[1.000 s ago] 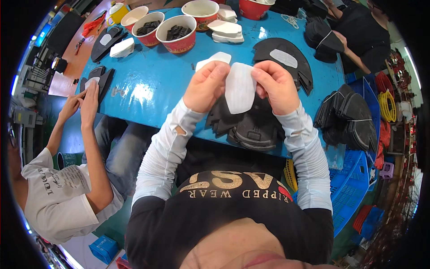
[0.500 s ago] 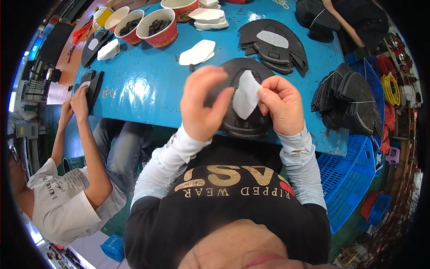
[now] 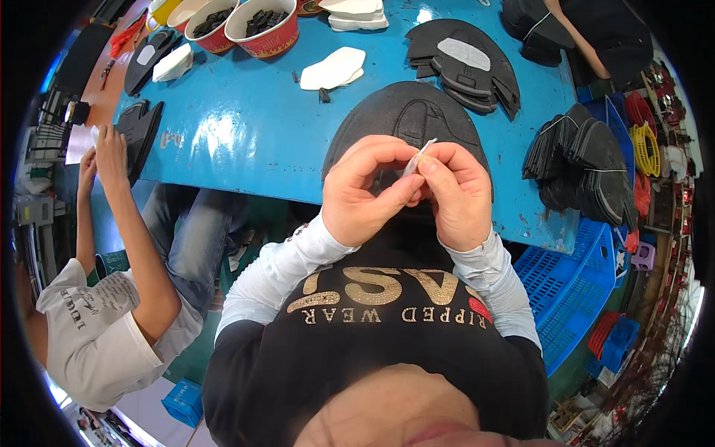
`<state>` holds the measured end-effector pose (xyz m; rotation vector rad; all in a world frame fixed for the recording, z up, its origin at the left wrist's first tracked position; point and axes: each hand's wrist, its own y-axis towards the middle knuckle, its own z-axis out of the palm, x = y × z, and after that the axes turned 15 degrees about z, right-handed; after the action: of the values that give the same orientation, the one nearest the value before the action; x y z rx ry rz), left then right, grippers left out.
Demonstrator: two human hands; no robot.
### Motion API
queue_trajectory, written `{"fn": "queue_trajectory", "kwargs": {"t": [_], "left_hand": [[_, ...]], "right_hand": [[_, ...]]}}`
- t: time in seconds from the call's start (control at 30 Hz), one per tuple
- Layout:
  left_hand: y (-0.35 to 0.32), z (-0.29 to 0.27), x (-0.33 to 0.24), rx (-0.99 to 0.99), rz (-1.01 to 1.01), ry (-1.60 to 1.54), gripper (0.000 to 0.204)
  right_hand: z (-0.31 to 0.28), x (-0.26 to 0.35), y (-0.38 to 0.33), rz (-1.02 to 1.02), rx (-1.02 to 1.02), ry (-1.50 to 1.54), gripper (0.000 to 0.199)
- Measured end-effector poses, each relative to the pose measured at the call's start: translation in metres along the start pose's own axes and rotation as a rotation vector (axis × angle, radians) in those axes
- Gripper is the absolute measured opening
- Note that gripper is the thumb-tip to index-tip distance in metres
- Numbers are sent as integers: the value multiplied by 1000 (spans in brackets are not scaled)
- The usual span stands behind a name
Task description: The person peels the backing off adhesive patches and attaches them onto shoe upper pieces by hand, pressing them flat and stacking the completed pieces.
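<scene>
My left hand (image 3: 366, 192) and my right hand (image 3: 458, 195) meet over the near side of the blue table, thumbs and forefingers pinched on a thin white oval patch (image 3: 421, 155). The patch is turned almost edge-on, so little of its face shows. Under my hands lies a wide, rounded black moulded sheet (image 3: 372, 115); my fingers cover its near part. Beyond it rests a small pile of white patches (image 3: 333, 68) with a dark tuft beside it. At the right of that pile, fanned black sheets (image 3: 447, 30) carry a whitish oval patch (image 3: 463, 54).
Red paper bowls (image 3: 262, 30) of small black pieces stand at the far left. Bundled black sheets (image 3: 577, 160) sit at the table's right edge, above a blue plastic crate (image 3: 562, 298). A co-worker (image 3: 112, 313) handles black pieces at left; another person's arm (image 3: 577, 37) reaches in at far right.
My left hand has moved right and closed on the white patch beside my right hand. The patch has turned from face-on to nearly edge-on. The co-worker at left now holds up something white.
</scene>
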<state>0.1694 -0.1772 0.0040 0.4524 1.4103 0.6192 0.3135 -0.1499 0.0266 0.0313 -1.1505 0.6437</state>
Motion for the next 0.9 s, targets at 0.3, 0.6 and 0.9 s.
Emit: {"fn": "queue_trajectory", "kwargs": {"t": [0.3, 0.6, 0.9], "left_hand": [[5, -13, 2, -429, -448, -383, 15], [6, -20, -8, -310, -349, -212, 16], [10, -56, 11, -405, -381, -19, 13]], "right_hand": [[-3, -13, 3, -106, -48, 67, 9], [-9, 33, 5, -780, -100, -1108, 57], [-11, 33, -33, -999, -1, -1215, 20]]}}
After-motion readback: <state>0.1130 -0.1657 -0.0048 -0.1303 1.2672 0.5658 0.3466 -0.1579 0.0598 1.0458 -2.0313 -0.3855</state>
